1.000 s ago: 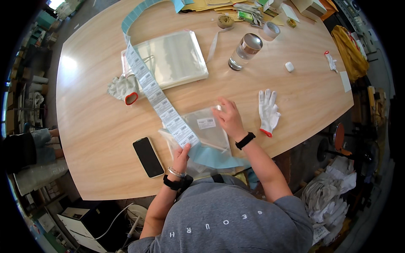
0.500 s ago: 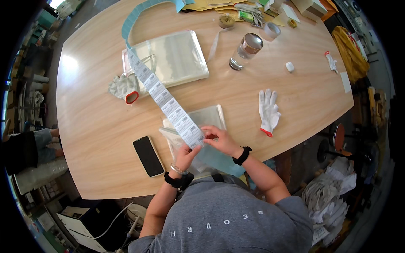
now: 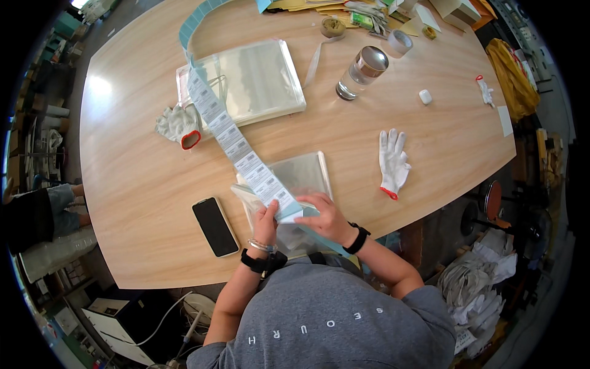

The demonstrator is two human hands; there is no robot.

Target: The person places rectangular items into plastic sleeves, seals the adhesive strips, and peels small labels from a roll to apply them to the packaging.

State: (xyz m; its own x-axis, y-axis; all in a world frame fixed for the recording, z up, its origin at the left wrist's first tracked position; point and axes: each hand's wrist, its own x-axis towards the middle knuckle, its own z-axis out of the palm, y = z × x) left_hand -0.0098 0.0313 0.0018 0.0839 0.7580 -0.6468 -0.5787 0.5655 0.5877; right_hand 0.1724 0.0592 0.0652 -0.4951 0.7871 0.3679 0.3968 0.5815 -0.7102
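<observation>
A long strip of printed white labels (image 3: pixel 233 138) on light blue backing runs from the far left of the table down to my hands. My left hand (image 3: pixel 266 222) grips the strip near its close end, thumb on top. A bare stretch of blue backing shows there, beside a white label (image 3: pixel 294 217). My right hand (image 3: pixel 327 219) pinches the right end of that label, its fingertips partly hidden. Under both hands lie clear plastic bags (image 3: pixel 301 175), one lifted at its left edge. Backing also trails down to the right, under my right wrist.
A phone (image 3: pixel 216 227) lies left of my left hand. Beyond are a stack of clear bags (image 3: pixel 261 80), a grey-white glove (image 3: pixel 179 126), a lidded glass of water (image 3: pixel 361 72) and a white glove (image 3: pixel 393 163). Tape rolls (image 3: pixel 400 42) and envelopes (image 3: pixel 301 5) sit at the far edge.
My right hand has moved slightly right and down, turning over the strip. Blue backing and a white label now show between my hands, where printed labels were before.
</observation>
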